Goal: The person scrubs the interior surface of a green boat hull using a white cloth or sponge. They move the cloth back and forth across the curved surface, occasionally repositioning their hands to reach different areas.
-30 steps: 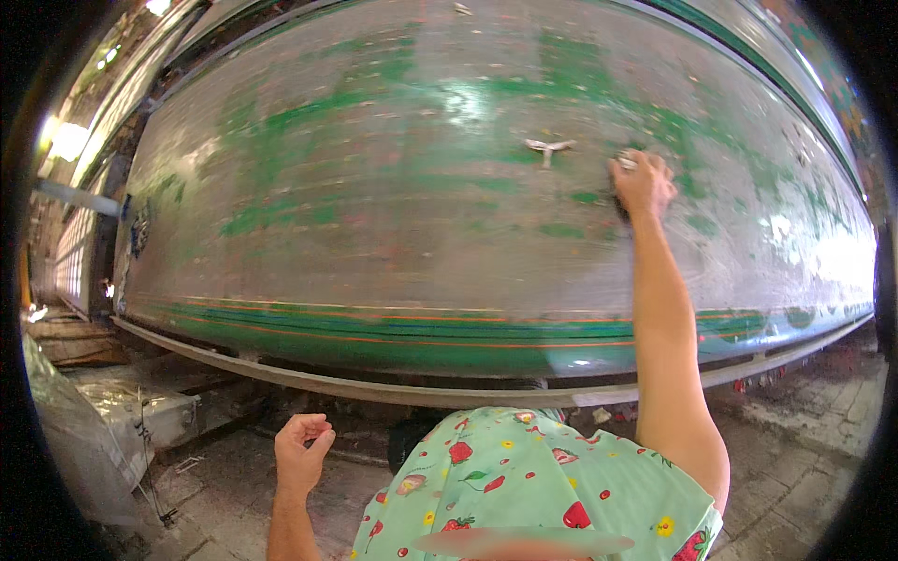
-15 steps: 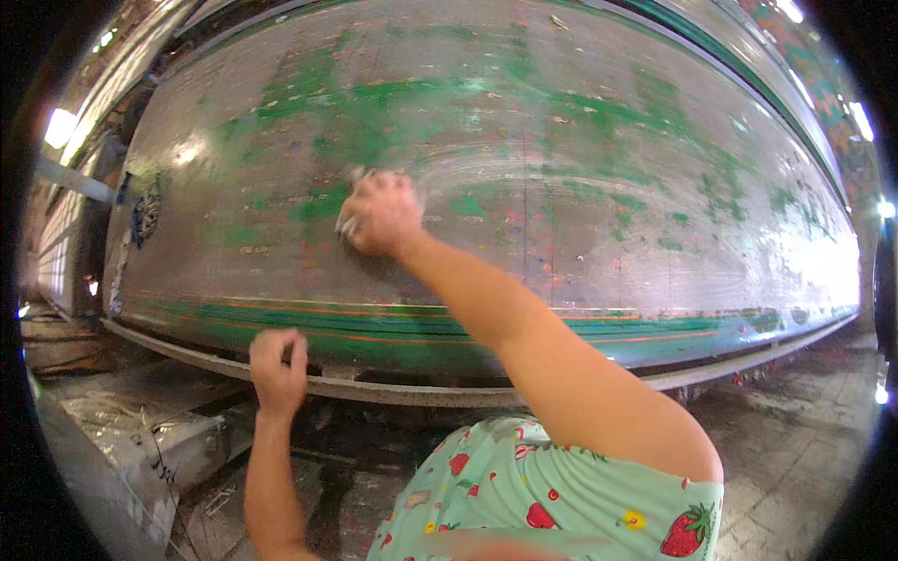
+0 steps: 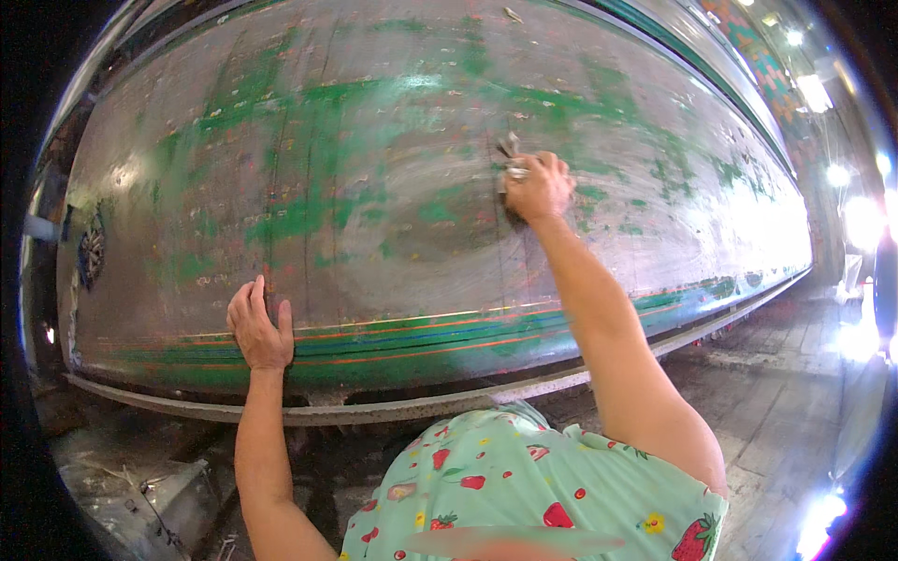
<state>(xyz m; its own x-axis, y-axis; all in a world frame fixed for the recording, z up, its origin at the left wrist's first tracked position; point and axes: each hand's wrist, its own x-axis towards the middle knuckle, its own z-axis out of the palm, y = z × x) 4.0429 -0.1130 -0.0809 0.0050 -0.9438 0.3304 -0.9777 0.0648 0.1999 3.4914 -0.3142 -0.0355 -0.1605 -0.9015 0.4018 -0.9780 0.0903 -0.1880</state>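
Note:
A long table point(image 3: 374, 271) with a worn grey top, stained with green paint and small coloured specks, stretches out before me. Well out over it, right of the middle, my right hand point(image 3: 541, 187) presses a crumpled greyish rag point(image 3: 511, 161) to the surface. Most of the rag is covered by my fingers. Pale swirled smears show on the top around that hand. My left hand point(image 3: 261, 327) rests near the close edge, over the green band with thin orange and blue lines. Its fingers are stretched out and it holds nothing.
A pale rail point(image 3: 402, 411) runs along the table's near side, close to my body. At the left end is a dark round mark point(image 3: 92, 248). Beyond the far edge runs another long green-edged surface point(image 3: 692, 56). Paved floor point(image 3: 748, 393) lies at the right.
My right hand has swept to the right across the top with the rag. My left hand has come forward from the rail onto the table, its fingers unfolding. The view has shifted rightward.

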